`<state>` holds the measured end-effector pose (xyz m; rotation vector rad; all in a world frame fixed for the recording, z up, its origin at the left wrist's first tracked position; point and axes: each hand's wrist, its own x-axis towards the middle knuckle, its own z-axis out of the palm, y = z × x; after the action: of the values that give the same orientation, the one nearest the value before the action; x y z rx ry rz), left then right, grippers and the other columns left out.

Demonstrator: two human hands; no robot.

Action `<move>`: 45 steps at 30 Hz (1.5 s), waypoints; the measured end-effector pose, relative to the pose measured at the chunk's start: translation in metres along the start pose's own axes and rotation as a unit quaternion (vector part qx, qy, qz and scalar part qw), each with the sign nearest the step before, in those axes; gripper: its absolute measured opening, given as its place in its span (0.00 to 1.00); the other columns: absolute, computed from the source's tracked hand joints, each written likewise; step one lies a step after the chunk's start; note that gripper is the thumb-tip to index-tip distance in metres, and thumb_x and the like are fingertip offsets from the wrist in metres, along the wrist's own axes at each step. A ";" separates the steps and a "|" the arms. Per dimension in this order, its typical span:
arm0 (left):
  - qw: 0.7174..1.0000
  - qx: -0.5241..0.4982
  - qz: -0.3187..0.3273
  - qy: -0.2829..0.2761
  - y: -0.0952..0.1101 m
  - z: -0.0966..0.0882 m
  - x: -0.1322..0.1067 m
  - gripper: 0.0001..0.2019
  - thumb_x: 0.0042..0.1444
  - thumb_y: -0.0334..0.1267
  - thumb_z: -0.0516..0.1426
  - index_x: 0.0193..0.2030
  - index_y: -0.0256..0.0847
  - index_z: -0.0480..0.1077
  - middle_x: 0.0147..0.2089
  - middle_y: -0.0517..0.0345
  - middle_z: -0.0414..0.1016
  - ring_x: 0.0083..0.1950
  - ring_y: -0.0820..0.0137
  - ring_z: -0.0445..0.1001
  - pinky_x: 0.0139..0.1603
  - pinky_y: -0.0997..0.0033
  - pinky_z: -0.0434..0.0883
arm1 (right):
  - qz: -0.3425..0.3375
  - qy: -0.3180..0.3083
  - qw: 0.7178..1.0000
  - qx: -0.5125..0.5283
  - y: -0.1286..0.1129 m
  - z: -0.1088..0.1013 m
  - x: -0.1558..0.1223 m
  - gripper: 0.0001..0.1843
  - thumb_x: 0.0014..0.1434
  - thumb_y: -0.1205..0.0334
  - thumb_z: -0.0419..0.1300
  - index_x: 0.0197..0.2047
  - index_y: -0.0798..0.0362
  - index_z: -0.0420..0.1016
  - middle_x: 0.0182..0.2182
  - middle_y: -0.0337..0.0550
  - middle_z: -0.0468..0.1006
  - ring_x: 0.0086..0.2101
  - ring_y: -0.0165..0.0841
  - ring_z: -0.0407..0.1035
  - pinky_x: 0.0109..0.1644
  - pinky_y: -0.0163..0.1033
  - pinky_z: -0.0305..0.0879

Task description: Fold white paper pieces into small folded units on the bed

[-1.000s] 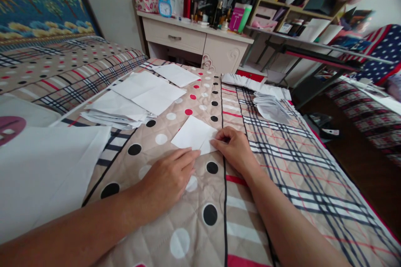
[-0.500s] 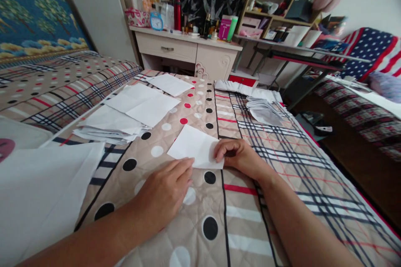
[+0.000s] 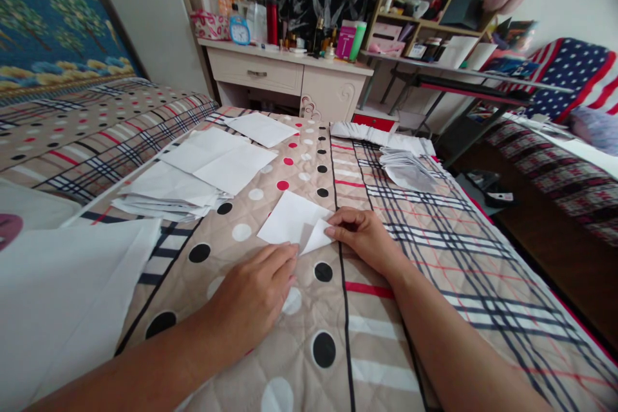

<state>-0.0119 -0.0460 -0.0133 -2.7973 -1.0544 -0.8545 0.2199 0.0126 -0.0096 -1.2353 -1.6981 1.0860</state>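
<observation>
A small white sheet of paper (image 3: 287, 215) lies on the patterned bedspread in front of me, its right corner folded up and over toward the middle. My right hand (image 3: 360, 235) pinches that turned-over corner between thumb and fingers. With fingers stretched out, my left hand (image 3: 263, 283) lies on the near edge of the sheet, its fingertips touching the paper close to the fold. Left of the sheet is a stack of white papers (image 3: 164, 187), with a loose white sheet (image 3: 236, 167) on top. Another white sheet (image 3: 263, 129) lies farther back.
At the right back sit a fanned pile of folded papers (image 3: 408, 170) and a row of white folded pieces (image 3: 362, 133). Large white sheets (image 3: 62, 296) cover the left front. Beyond the bed stands a dresser (image 3: 284, 71); a desk with shelves (image 3: 434, 67) is right of it.
My right hand has lifted the sheet's right corner and folded it over toward the left. My left hand has stayed in place on the near edge.
</observation>
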 end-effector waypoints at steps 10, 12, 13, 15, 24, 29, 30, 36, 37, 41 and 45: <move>1.000 0.001 0.004 -0.002 0.000 0.001 0.001 0.13 0.61 0.26 0.51 0.48 0.28 0.73 0.49 0.44 0.77 0.50 0.62 0.75 0.52 0.61 0.78 | 0.064 0.092 0.992 -0.054 -0.005 0.018 0.003 0.08 0.48 0.60 0.66 0.30 0.54 0.74 0.25 0.38 0.74 0.25 0.28 0.64 0.29 0.34 0.59; 1.000 -0.002 0.005 -0.001 0.000 0.000 0.001 0.13 0.61 0.25 0.51 0.48 0.27 0.73 0.49 0.44 0.77 0.50 0.62 0.75 0.52 0.62 0.78 | 0.051 0.110 0.990 -0.073 -0.003 0.019 0.003 0.08 0.48 0.61 0.67 0.31 0.54 0.74 0.25 0.37 0.74 0.25 0.29 0.65 0.29 0.34 0.60; 1.000 -0.003 0.006 -0.001 0.000 0.000 0.000 0.13 0.61 0.25 0.51 0.48 0.27 0.74 0.49 0.44 0.77 0.50 0.62 0.75 0.52 0.62 0.78 | 0.043 0.114 0.989 -0.084 -0.002 0.019 0.002 0.08 0.48 0.61 0.67 0.32 0.53 0.74 0.25 0.37 0.74 0.25 0.29 0.65 0.29 0.34 0.60; 1.000 -0.003 0.007 -0.004 0.000 0.000 0.000 0.14 0.61 0.25 0.51 0.48 0.27 0.74 0.49 0.44 0.77 0.51 0.62 0.75 0.52 0.62 0.78 | 0.033 0.110 0.988 -0.102 0.001 0.020 0.002 0.07 0.49 0.62 0.66 0.34 0.53 0.76 0.26 0.38 0.75 0.26 0.30 0.67 0.30 0.34 0.61; 1.000 -0.009 0.012 -0.015 0.001 -0.001 0.001 0.13 0.60 0.24 0.51 0.47 0.26 0.74 0.49 0.42 0.77 0.51 0.61 0.75 0.52 0.60 0.78 | -0.025 0.105 0.980 -0.167 -0.001 0.022 0.000 0.05 0.53 0.66 0.65 0.35 0.50 0.82 0.29 0.39 0.79 0.30 0.31 0.71 0.34 0.36 0.64; 0.999 -0.054 -0.002 0.003 -0.004 -0.004 0.002 0.13 0.59 0.24 0.52 0.46 0.27 0.75 0.47 0.43 0.78 0.48 0.62 0.76 0.49 0.61 0.79 | -0.046 0.090 0.968 -0.231 -0.008 0.022 0.000 0.09 0.55 0.70 0.64 0.36 0.50 0.84 0.31 0.41 0.79 0.32 0.32 0.72 0.37 0.36 0.64; 0.997 -0.071 -0.005 0.009 -0.006 -0.004 0.002 0.12 0.59 0.24 0.52 0.46 0.28 0.75 0.46 0.44 0.78 0.47 0.63 0.77 0.49 0.62 0.79 | -0.046 0.087 0.966 -0.239 -0.008 0.022 0.000 0.10 0.55 0.70 0.64 0.37 0.49 0.84 0.30 0.41 0.79 0.32 0.32 0.72 0.37 0.36 0.64; 0.988 -0.149 -0.038 0.026 -0.017 -0.008 0.002 0.10 0.60 0.27 0.55 0.42 0.35 0.78 0.45 0.50 0.80 0.46 0.68 0.79 0.50 0.66 0.78 | -0.045 0.078 0.959 -0.270 -0.010 0.022 0.001 0.10 0.56 0.70 0.63 0.39 0.49 0.85 0.30 0.42 0.78 0.32 0.33 0.71 0.38 0.37 0.65; 0.987 -0.153 -0.040 0.026 -0.017 -0.008 0.002 0.10 0.60 0.26 0.55 0.42 0.35 0.78 0.45 0.50 0.81 0.46 0.68 0.79 0.50 0.66 0.78 | -0.042 0.077 0.958 -0.274 -0.010 0.022 0.001 0.10 0.56 0.70 0.63 0.38 0.49 0.85 0.31 0.42 0.78 0.32 0.33 0.72 0.38 0.37 0.65; 0.989 -0.144 -0.018 0.018 -0.016 -0.007 0.003 0.10 0.60 0.26 0.54 0.42 0.33 0.77 0.44 0.50 0.81 0.47 0.67 0.78 0.50 0.65 0.77 | -0.036 0.079 0.956 -0.279 -0.011 0.023 0.001 0.11 0.56 0.69 0.63 0.38 0.47 0.85 0.32 0.42 0.79 0.33 0.34 0.72 0.38 0.37 0.65; 0.994 -0.108 0.001 -0.004 -0.014 -0.007 0.001 0.09 0.60 0.27 0.54 0.43 0.32 0.75 0.45 0.48 0.79 0.49 0.65 0.77 0.53 0.62 0.76 | -0.038 0.088 0.954 -0.285 -0.011 0.024 0.001 0.11 0.56 0.69 0.62 0.38 0.47 0.85 0.32 0.42 0.80 0.33 0.34 0.73 0.38 0.38 0.65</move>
<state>-0.0229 -0.0361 -0.0094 -2.9760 -1.0157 -1.0162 0.1943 0.0069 -0.0079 -1.5441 -1.9668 0.4236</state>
